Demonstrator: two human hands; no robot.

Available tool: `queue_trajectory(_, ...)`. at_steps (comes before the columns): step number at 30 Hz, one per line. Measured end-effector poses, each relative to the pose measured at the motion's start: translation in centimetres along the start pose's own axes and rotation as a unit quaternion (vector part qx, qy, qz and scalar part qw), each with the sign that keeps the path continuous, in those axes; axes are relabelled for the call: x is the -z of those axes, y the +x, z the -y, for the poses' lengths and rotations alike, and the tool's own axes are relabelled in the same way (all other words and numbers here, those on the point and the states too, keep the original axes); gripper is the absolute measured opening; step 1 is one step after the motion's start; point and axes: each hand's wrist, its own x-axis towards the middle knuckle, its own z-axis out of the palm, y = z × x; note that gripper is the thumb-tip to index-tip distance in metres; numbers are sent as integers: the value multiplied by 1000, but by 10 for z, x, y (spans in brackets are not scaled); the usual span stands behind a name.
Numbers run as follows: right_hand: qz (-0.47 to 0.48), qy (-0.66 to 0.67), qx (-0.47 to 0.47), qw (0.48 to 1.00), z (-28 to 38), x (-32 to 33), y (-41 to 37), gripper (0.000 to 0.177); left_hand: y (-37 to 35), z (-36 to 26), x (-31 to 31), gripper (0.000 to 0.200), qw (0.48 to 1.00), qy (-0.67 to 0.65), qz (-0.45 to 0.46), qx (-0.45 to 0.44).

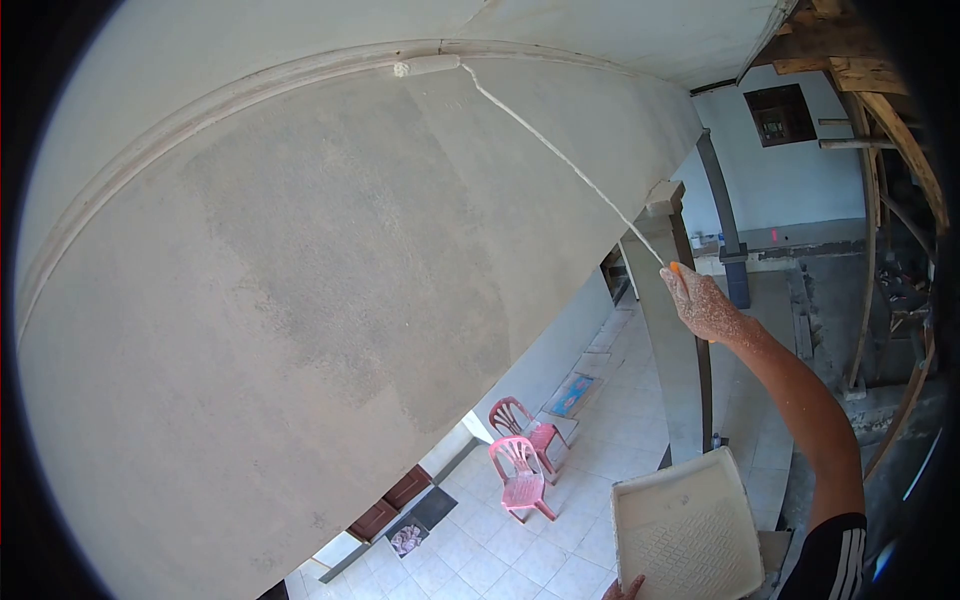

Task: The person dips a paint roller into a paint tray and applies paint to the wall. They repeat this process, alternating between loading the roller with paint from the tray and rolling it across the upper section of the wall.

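My right hand, spotted with pale paint, is closed around the orange-ended handle of a paint roller. The roller's long paint-coated rod slants up and left, and its sleeve touches the grey wall just under the curved moulding. At the bottom edge my left hand grips the near rim of a cream paint tray, only its fingers showing. The tray has a ribbed bottom smeared with pale paint. Darker and lighter patches mark the wall.
Far below, two pink plastic chairs stand on the white tiled floor. A blue mat and dark mats lie there. A grey pillar rises behind the tray. Wooden beams run along the right side.
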Motion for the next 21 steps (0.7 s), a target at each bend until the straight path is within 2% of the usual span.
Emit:
queue_trajectory(1, 0, -10, 13, 1000, 0, -2, -2, 30, -7, -4, -5, 68, 996, 49, -55, -45)
queue_trajectory(2, -4, -45, 55, 997, -12, -10, -9, 28, -8, -6, 1, 69, 1000, -12, -4, 23)
queue_trajectory(4, -12, -111, 146, 983, -47, -32, -31, 25, 0, -13, 13, 68, 994, -58, 63, 61)
queue_trajectory(7, 72, -6, -70, 995, -38, -30, -52, 28, 8, -10, 16, 68, 992, -69, 85, 61)
queue_trajectory(9, 12, -88, 93, 992, -73, -42, -39, 31, 12, -9, 17, 68, 992, -72, 90, 58)
queue_trajectory(11, 4, -116, 123, 986, -72, -37, -28, 33, 14, -10, 18, 67, 991, -72, 96, 58)
queue_trajectory(13, 46, -92, 25, 994, -15, -8, -5, 31, 15, -10, 20, 67, 991, -73, 101, 57)
queue_trajectory(16, 75, 21, -108, 991, 27, 10, 3, 34, 18, -11, 21, 67, 990, -73, 106, 57)
queue_trajectory(18, 29, -127, 57, 990, -18, -18, -13, 30, 19, -8, 21, 67, 989, -74, 110, 59)
queue_trajectory(19, 5, -199, 141, 970, -33, -32, -20, 29, 19, -9, 23, 67, 989, -75, 112, 60)
queue_trajectory(21, 22, -50, 11, 998, -17, -34, -38, 28, 20, -8, 22, 67, 988, -77, 115, 62)
